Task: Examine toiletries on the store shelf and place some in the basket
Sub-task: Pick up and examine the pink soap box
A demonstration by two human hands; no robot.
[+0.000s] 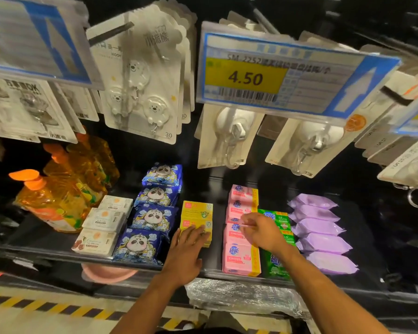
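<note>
Two hands: left hand (186, 247) flat on yellow box (197, 213), right hand (263, 230) (grip unclear) over pink packs (239, 259).

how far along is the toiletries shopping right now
Done: nothing visibly; no basket is in view. In hand: left hand rests flat on the yellow cardboard soap boxes; right hand is over the pink wrapped soap packs, grip blurred. Left: choosing items and placing them in a basket.

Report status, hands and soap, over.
Left hand flat on yellow soap boxes. Right hand over pink soap packs, grip blurred. Nothing blocking either hand.
</note>
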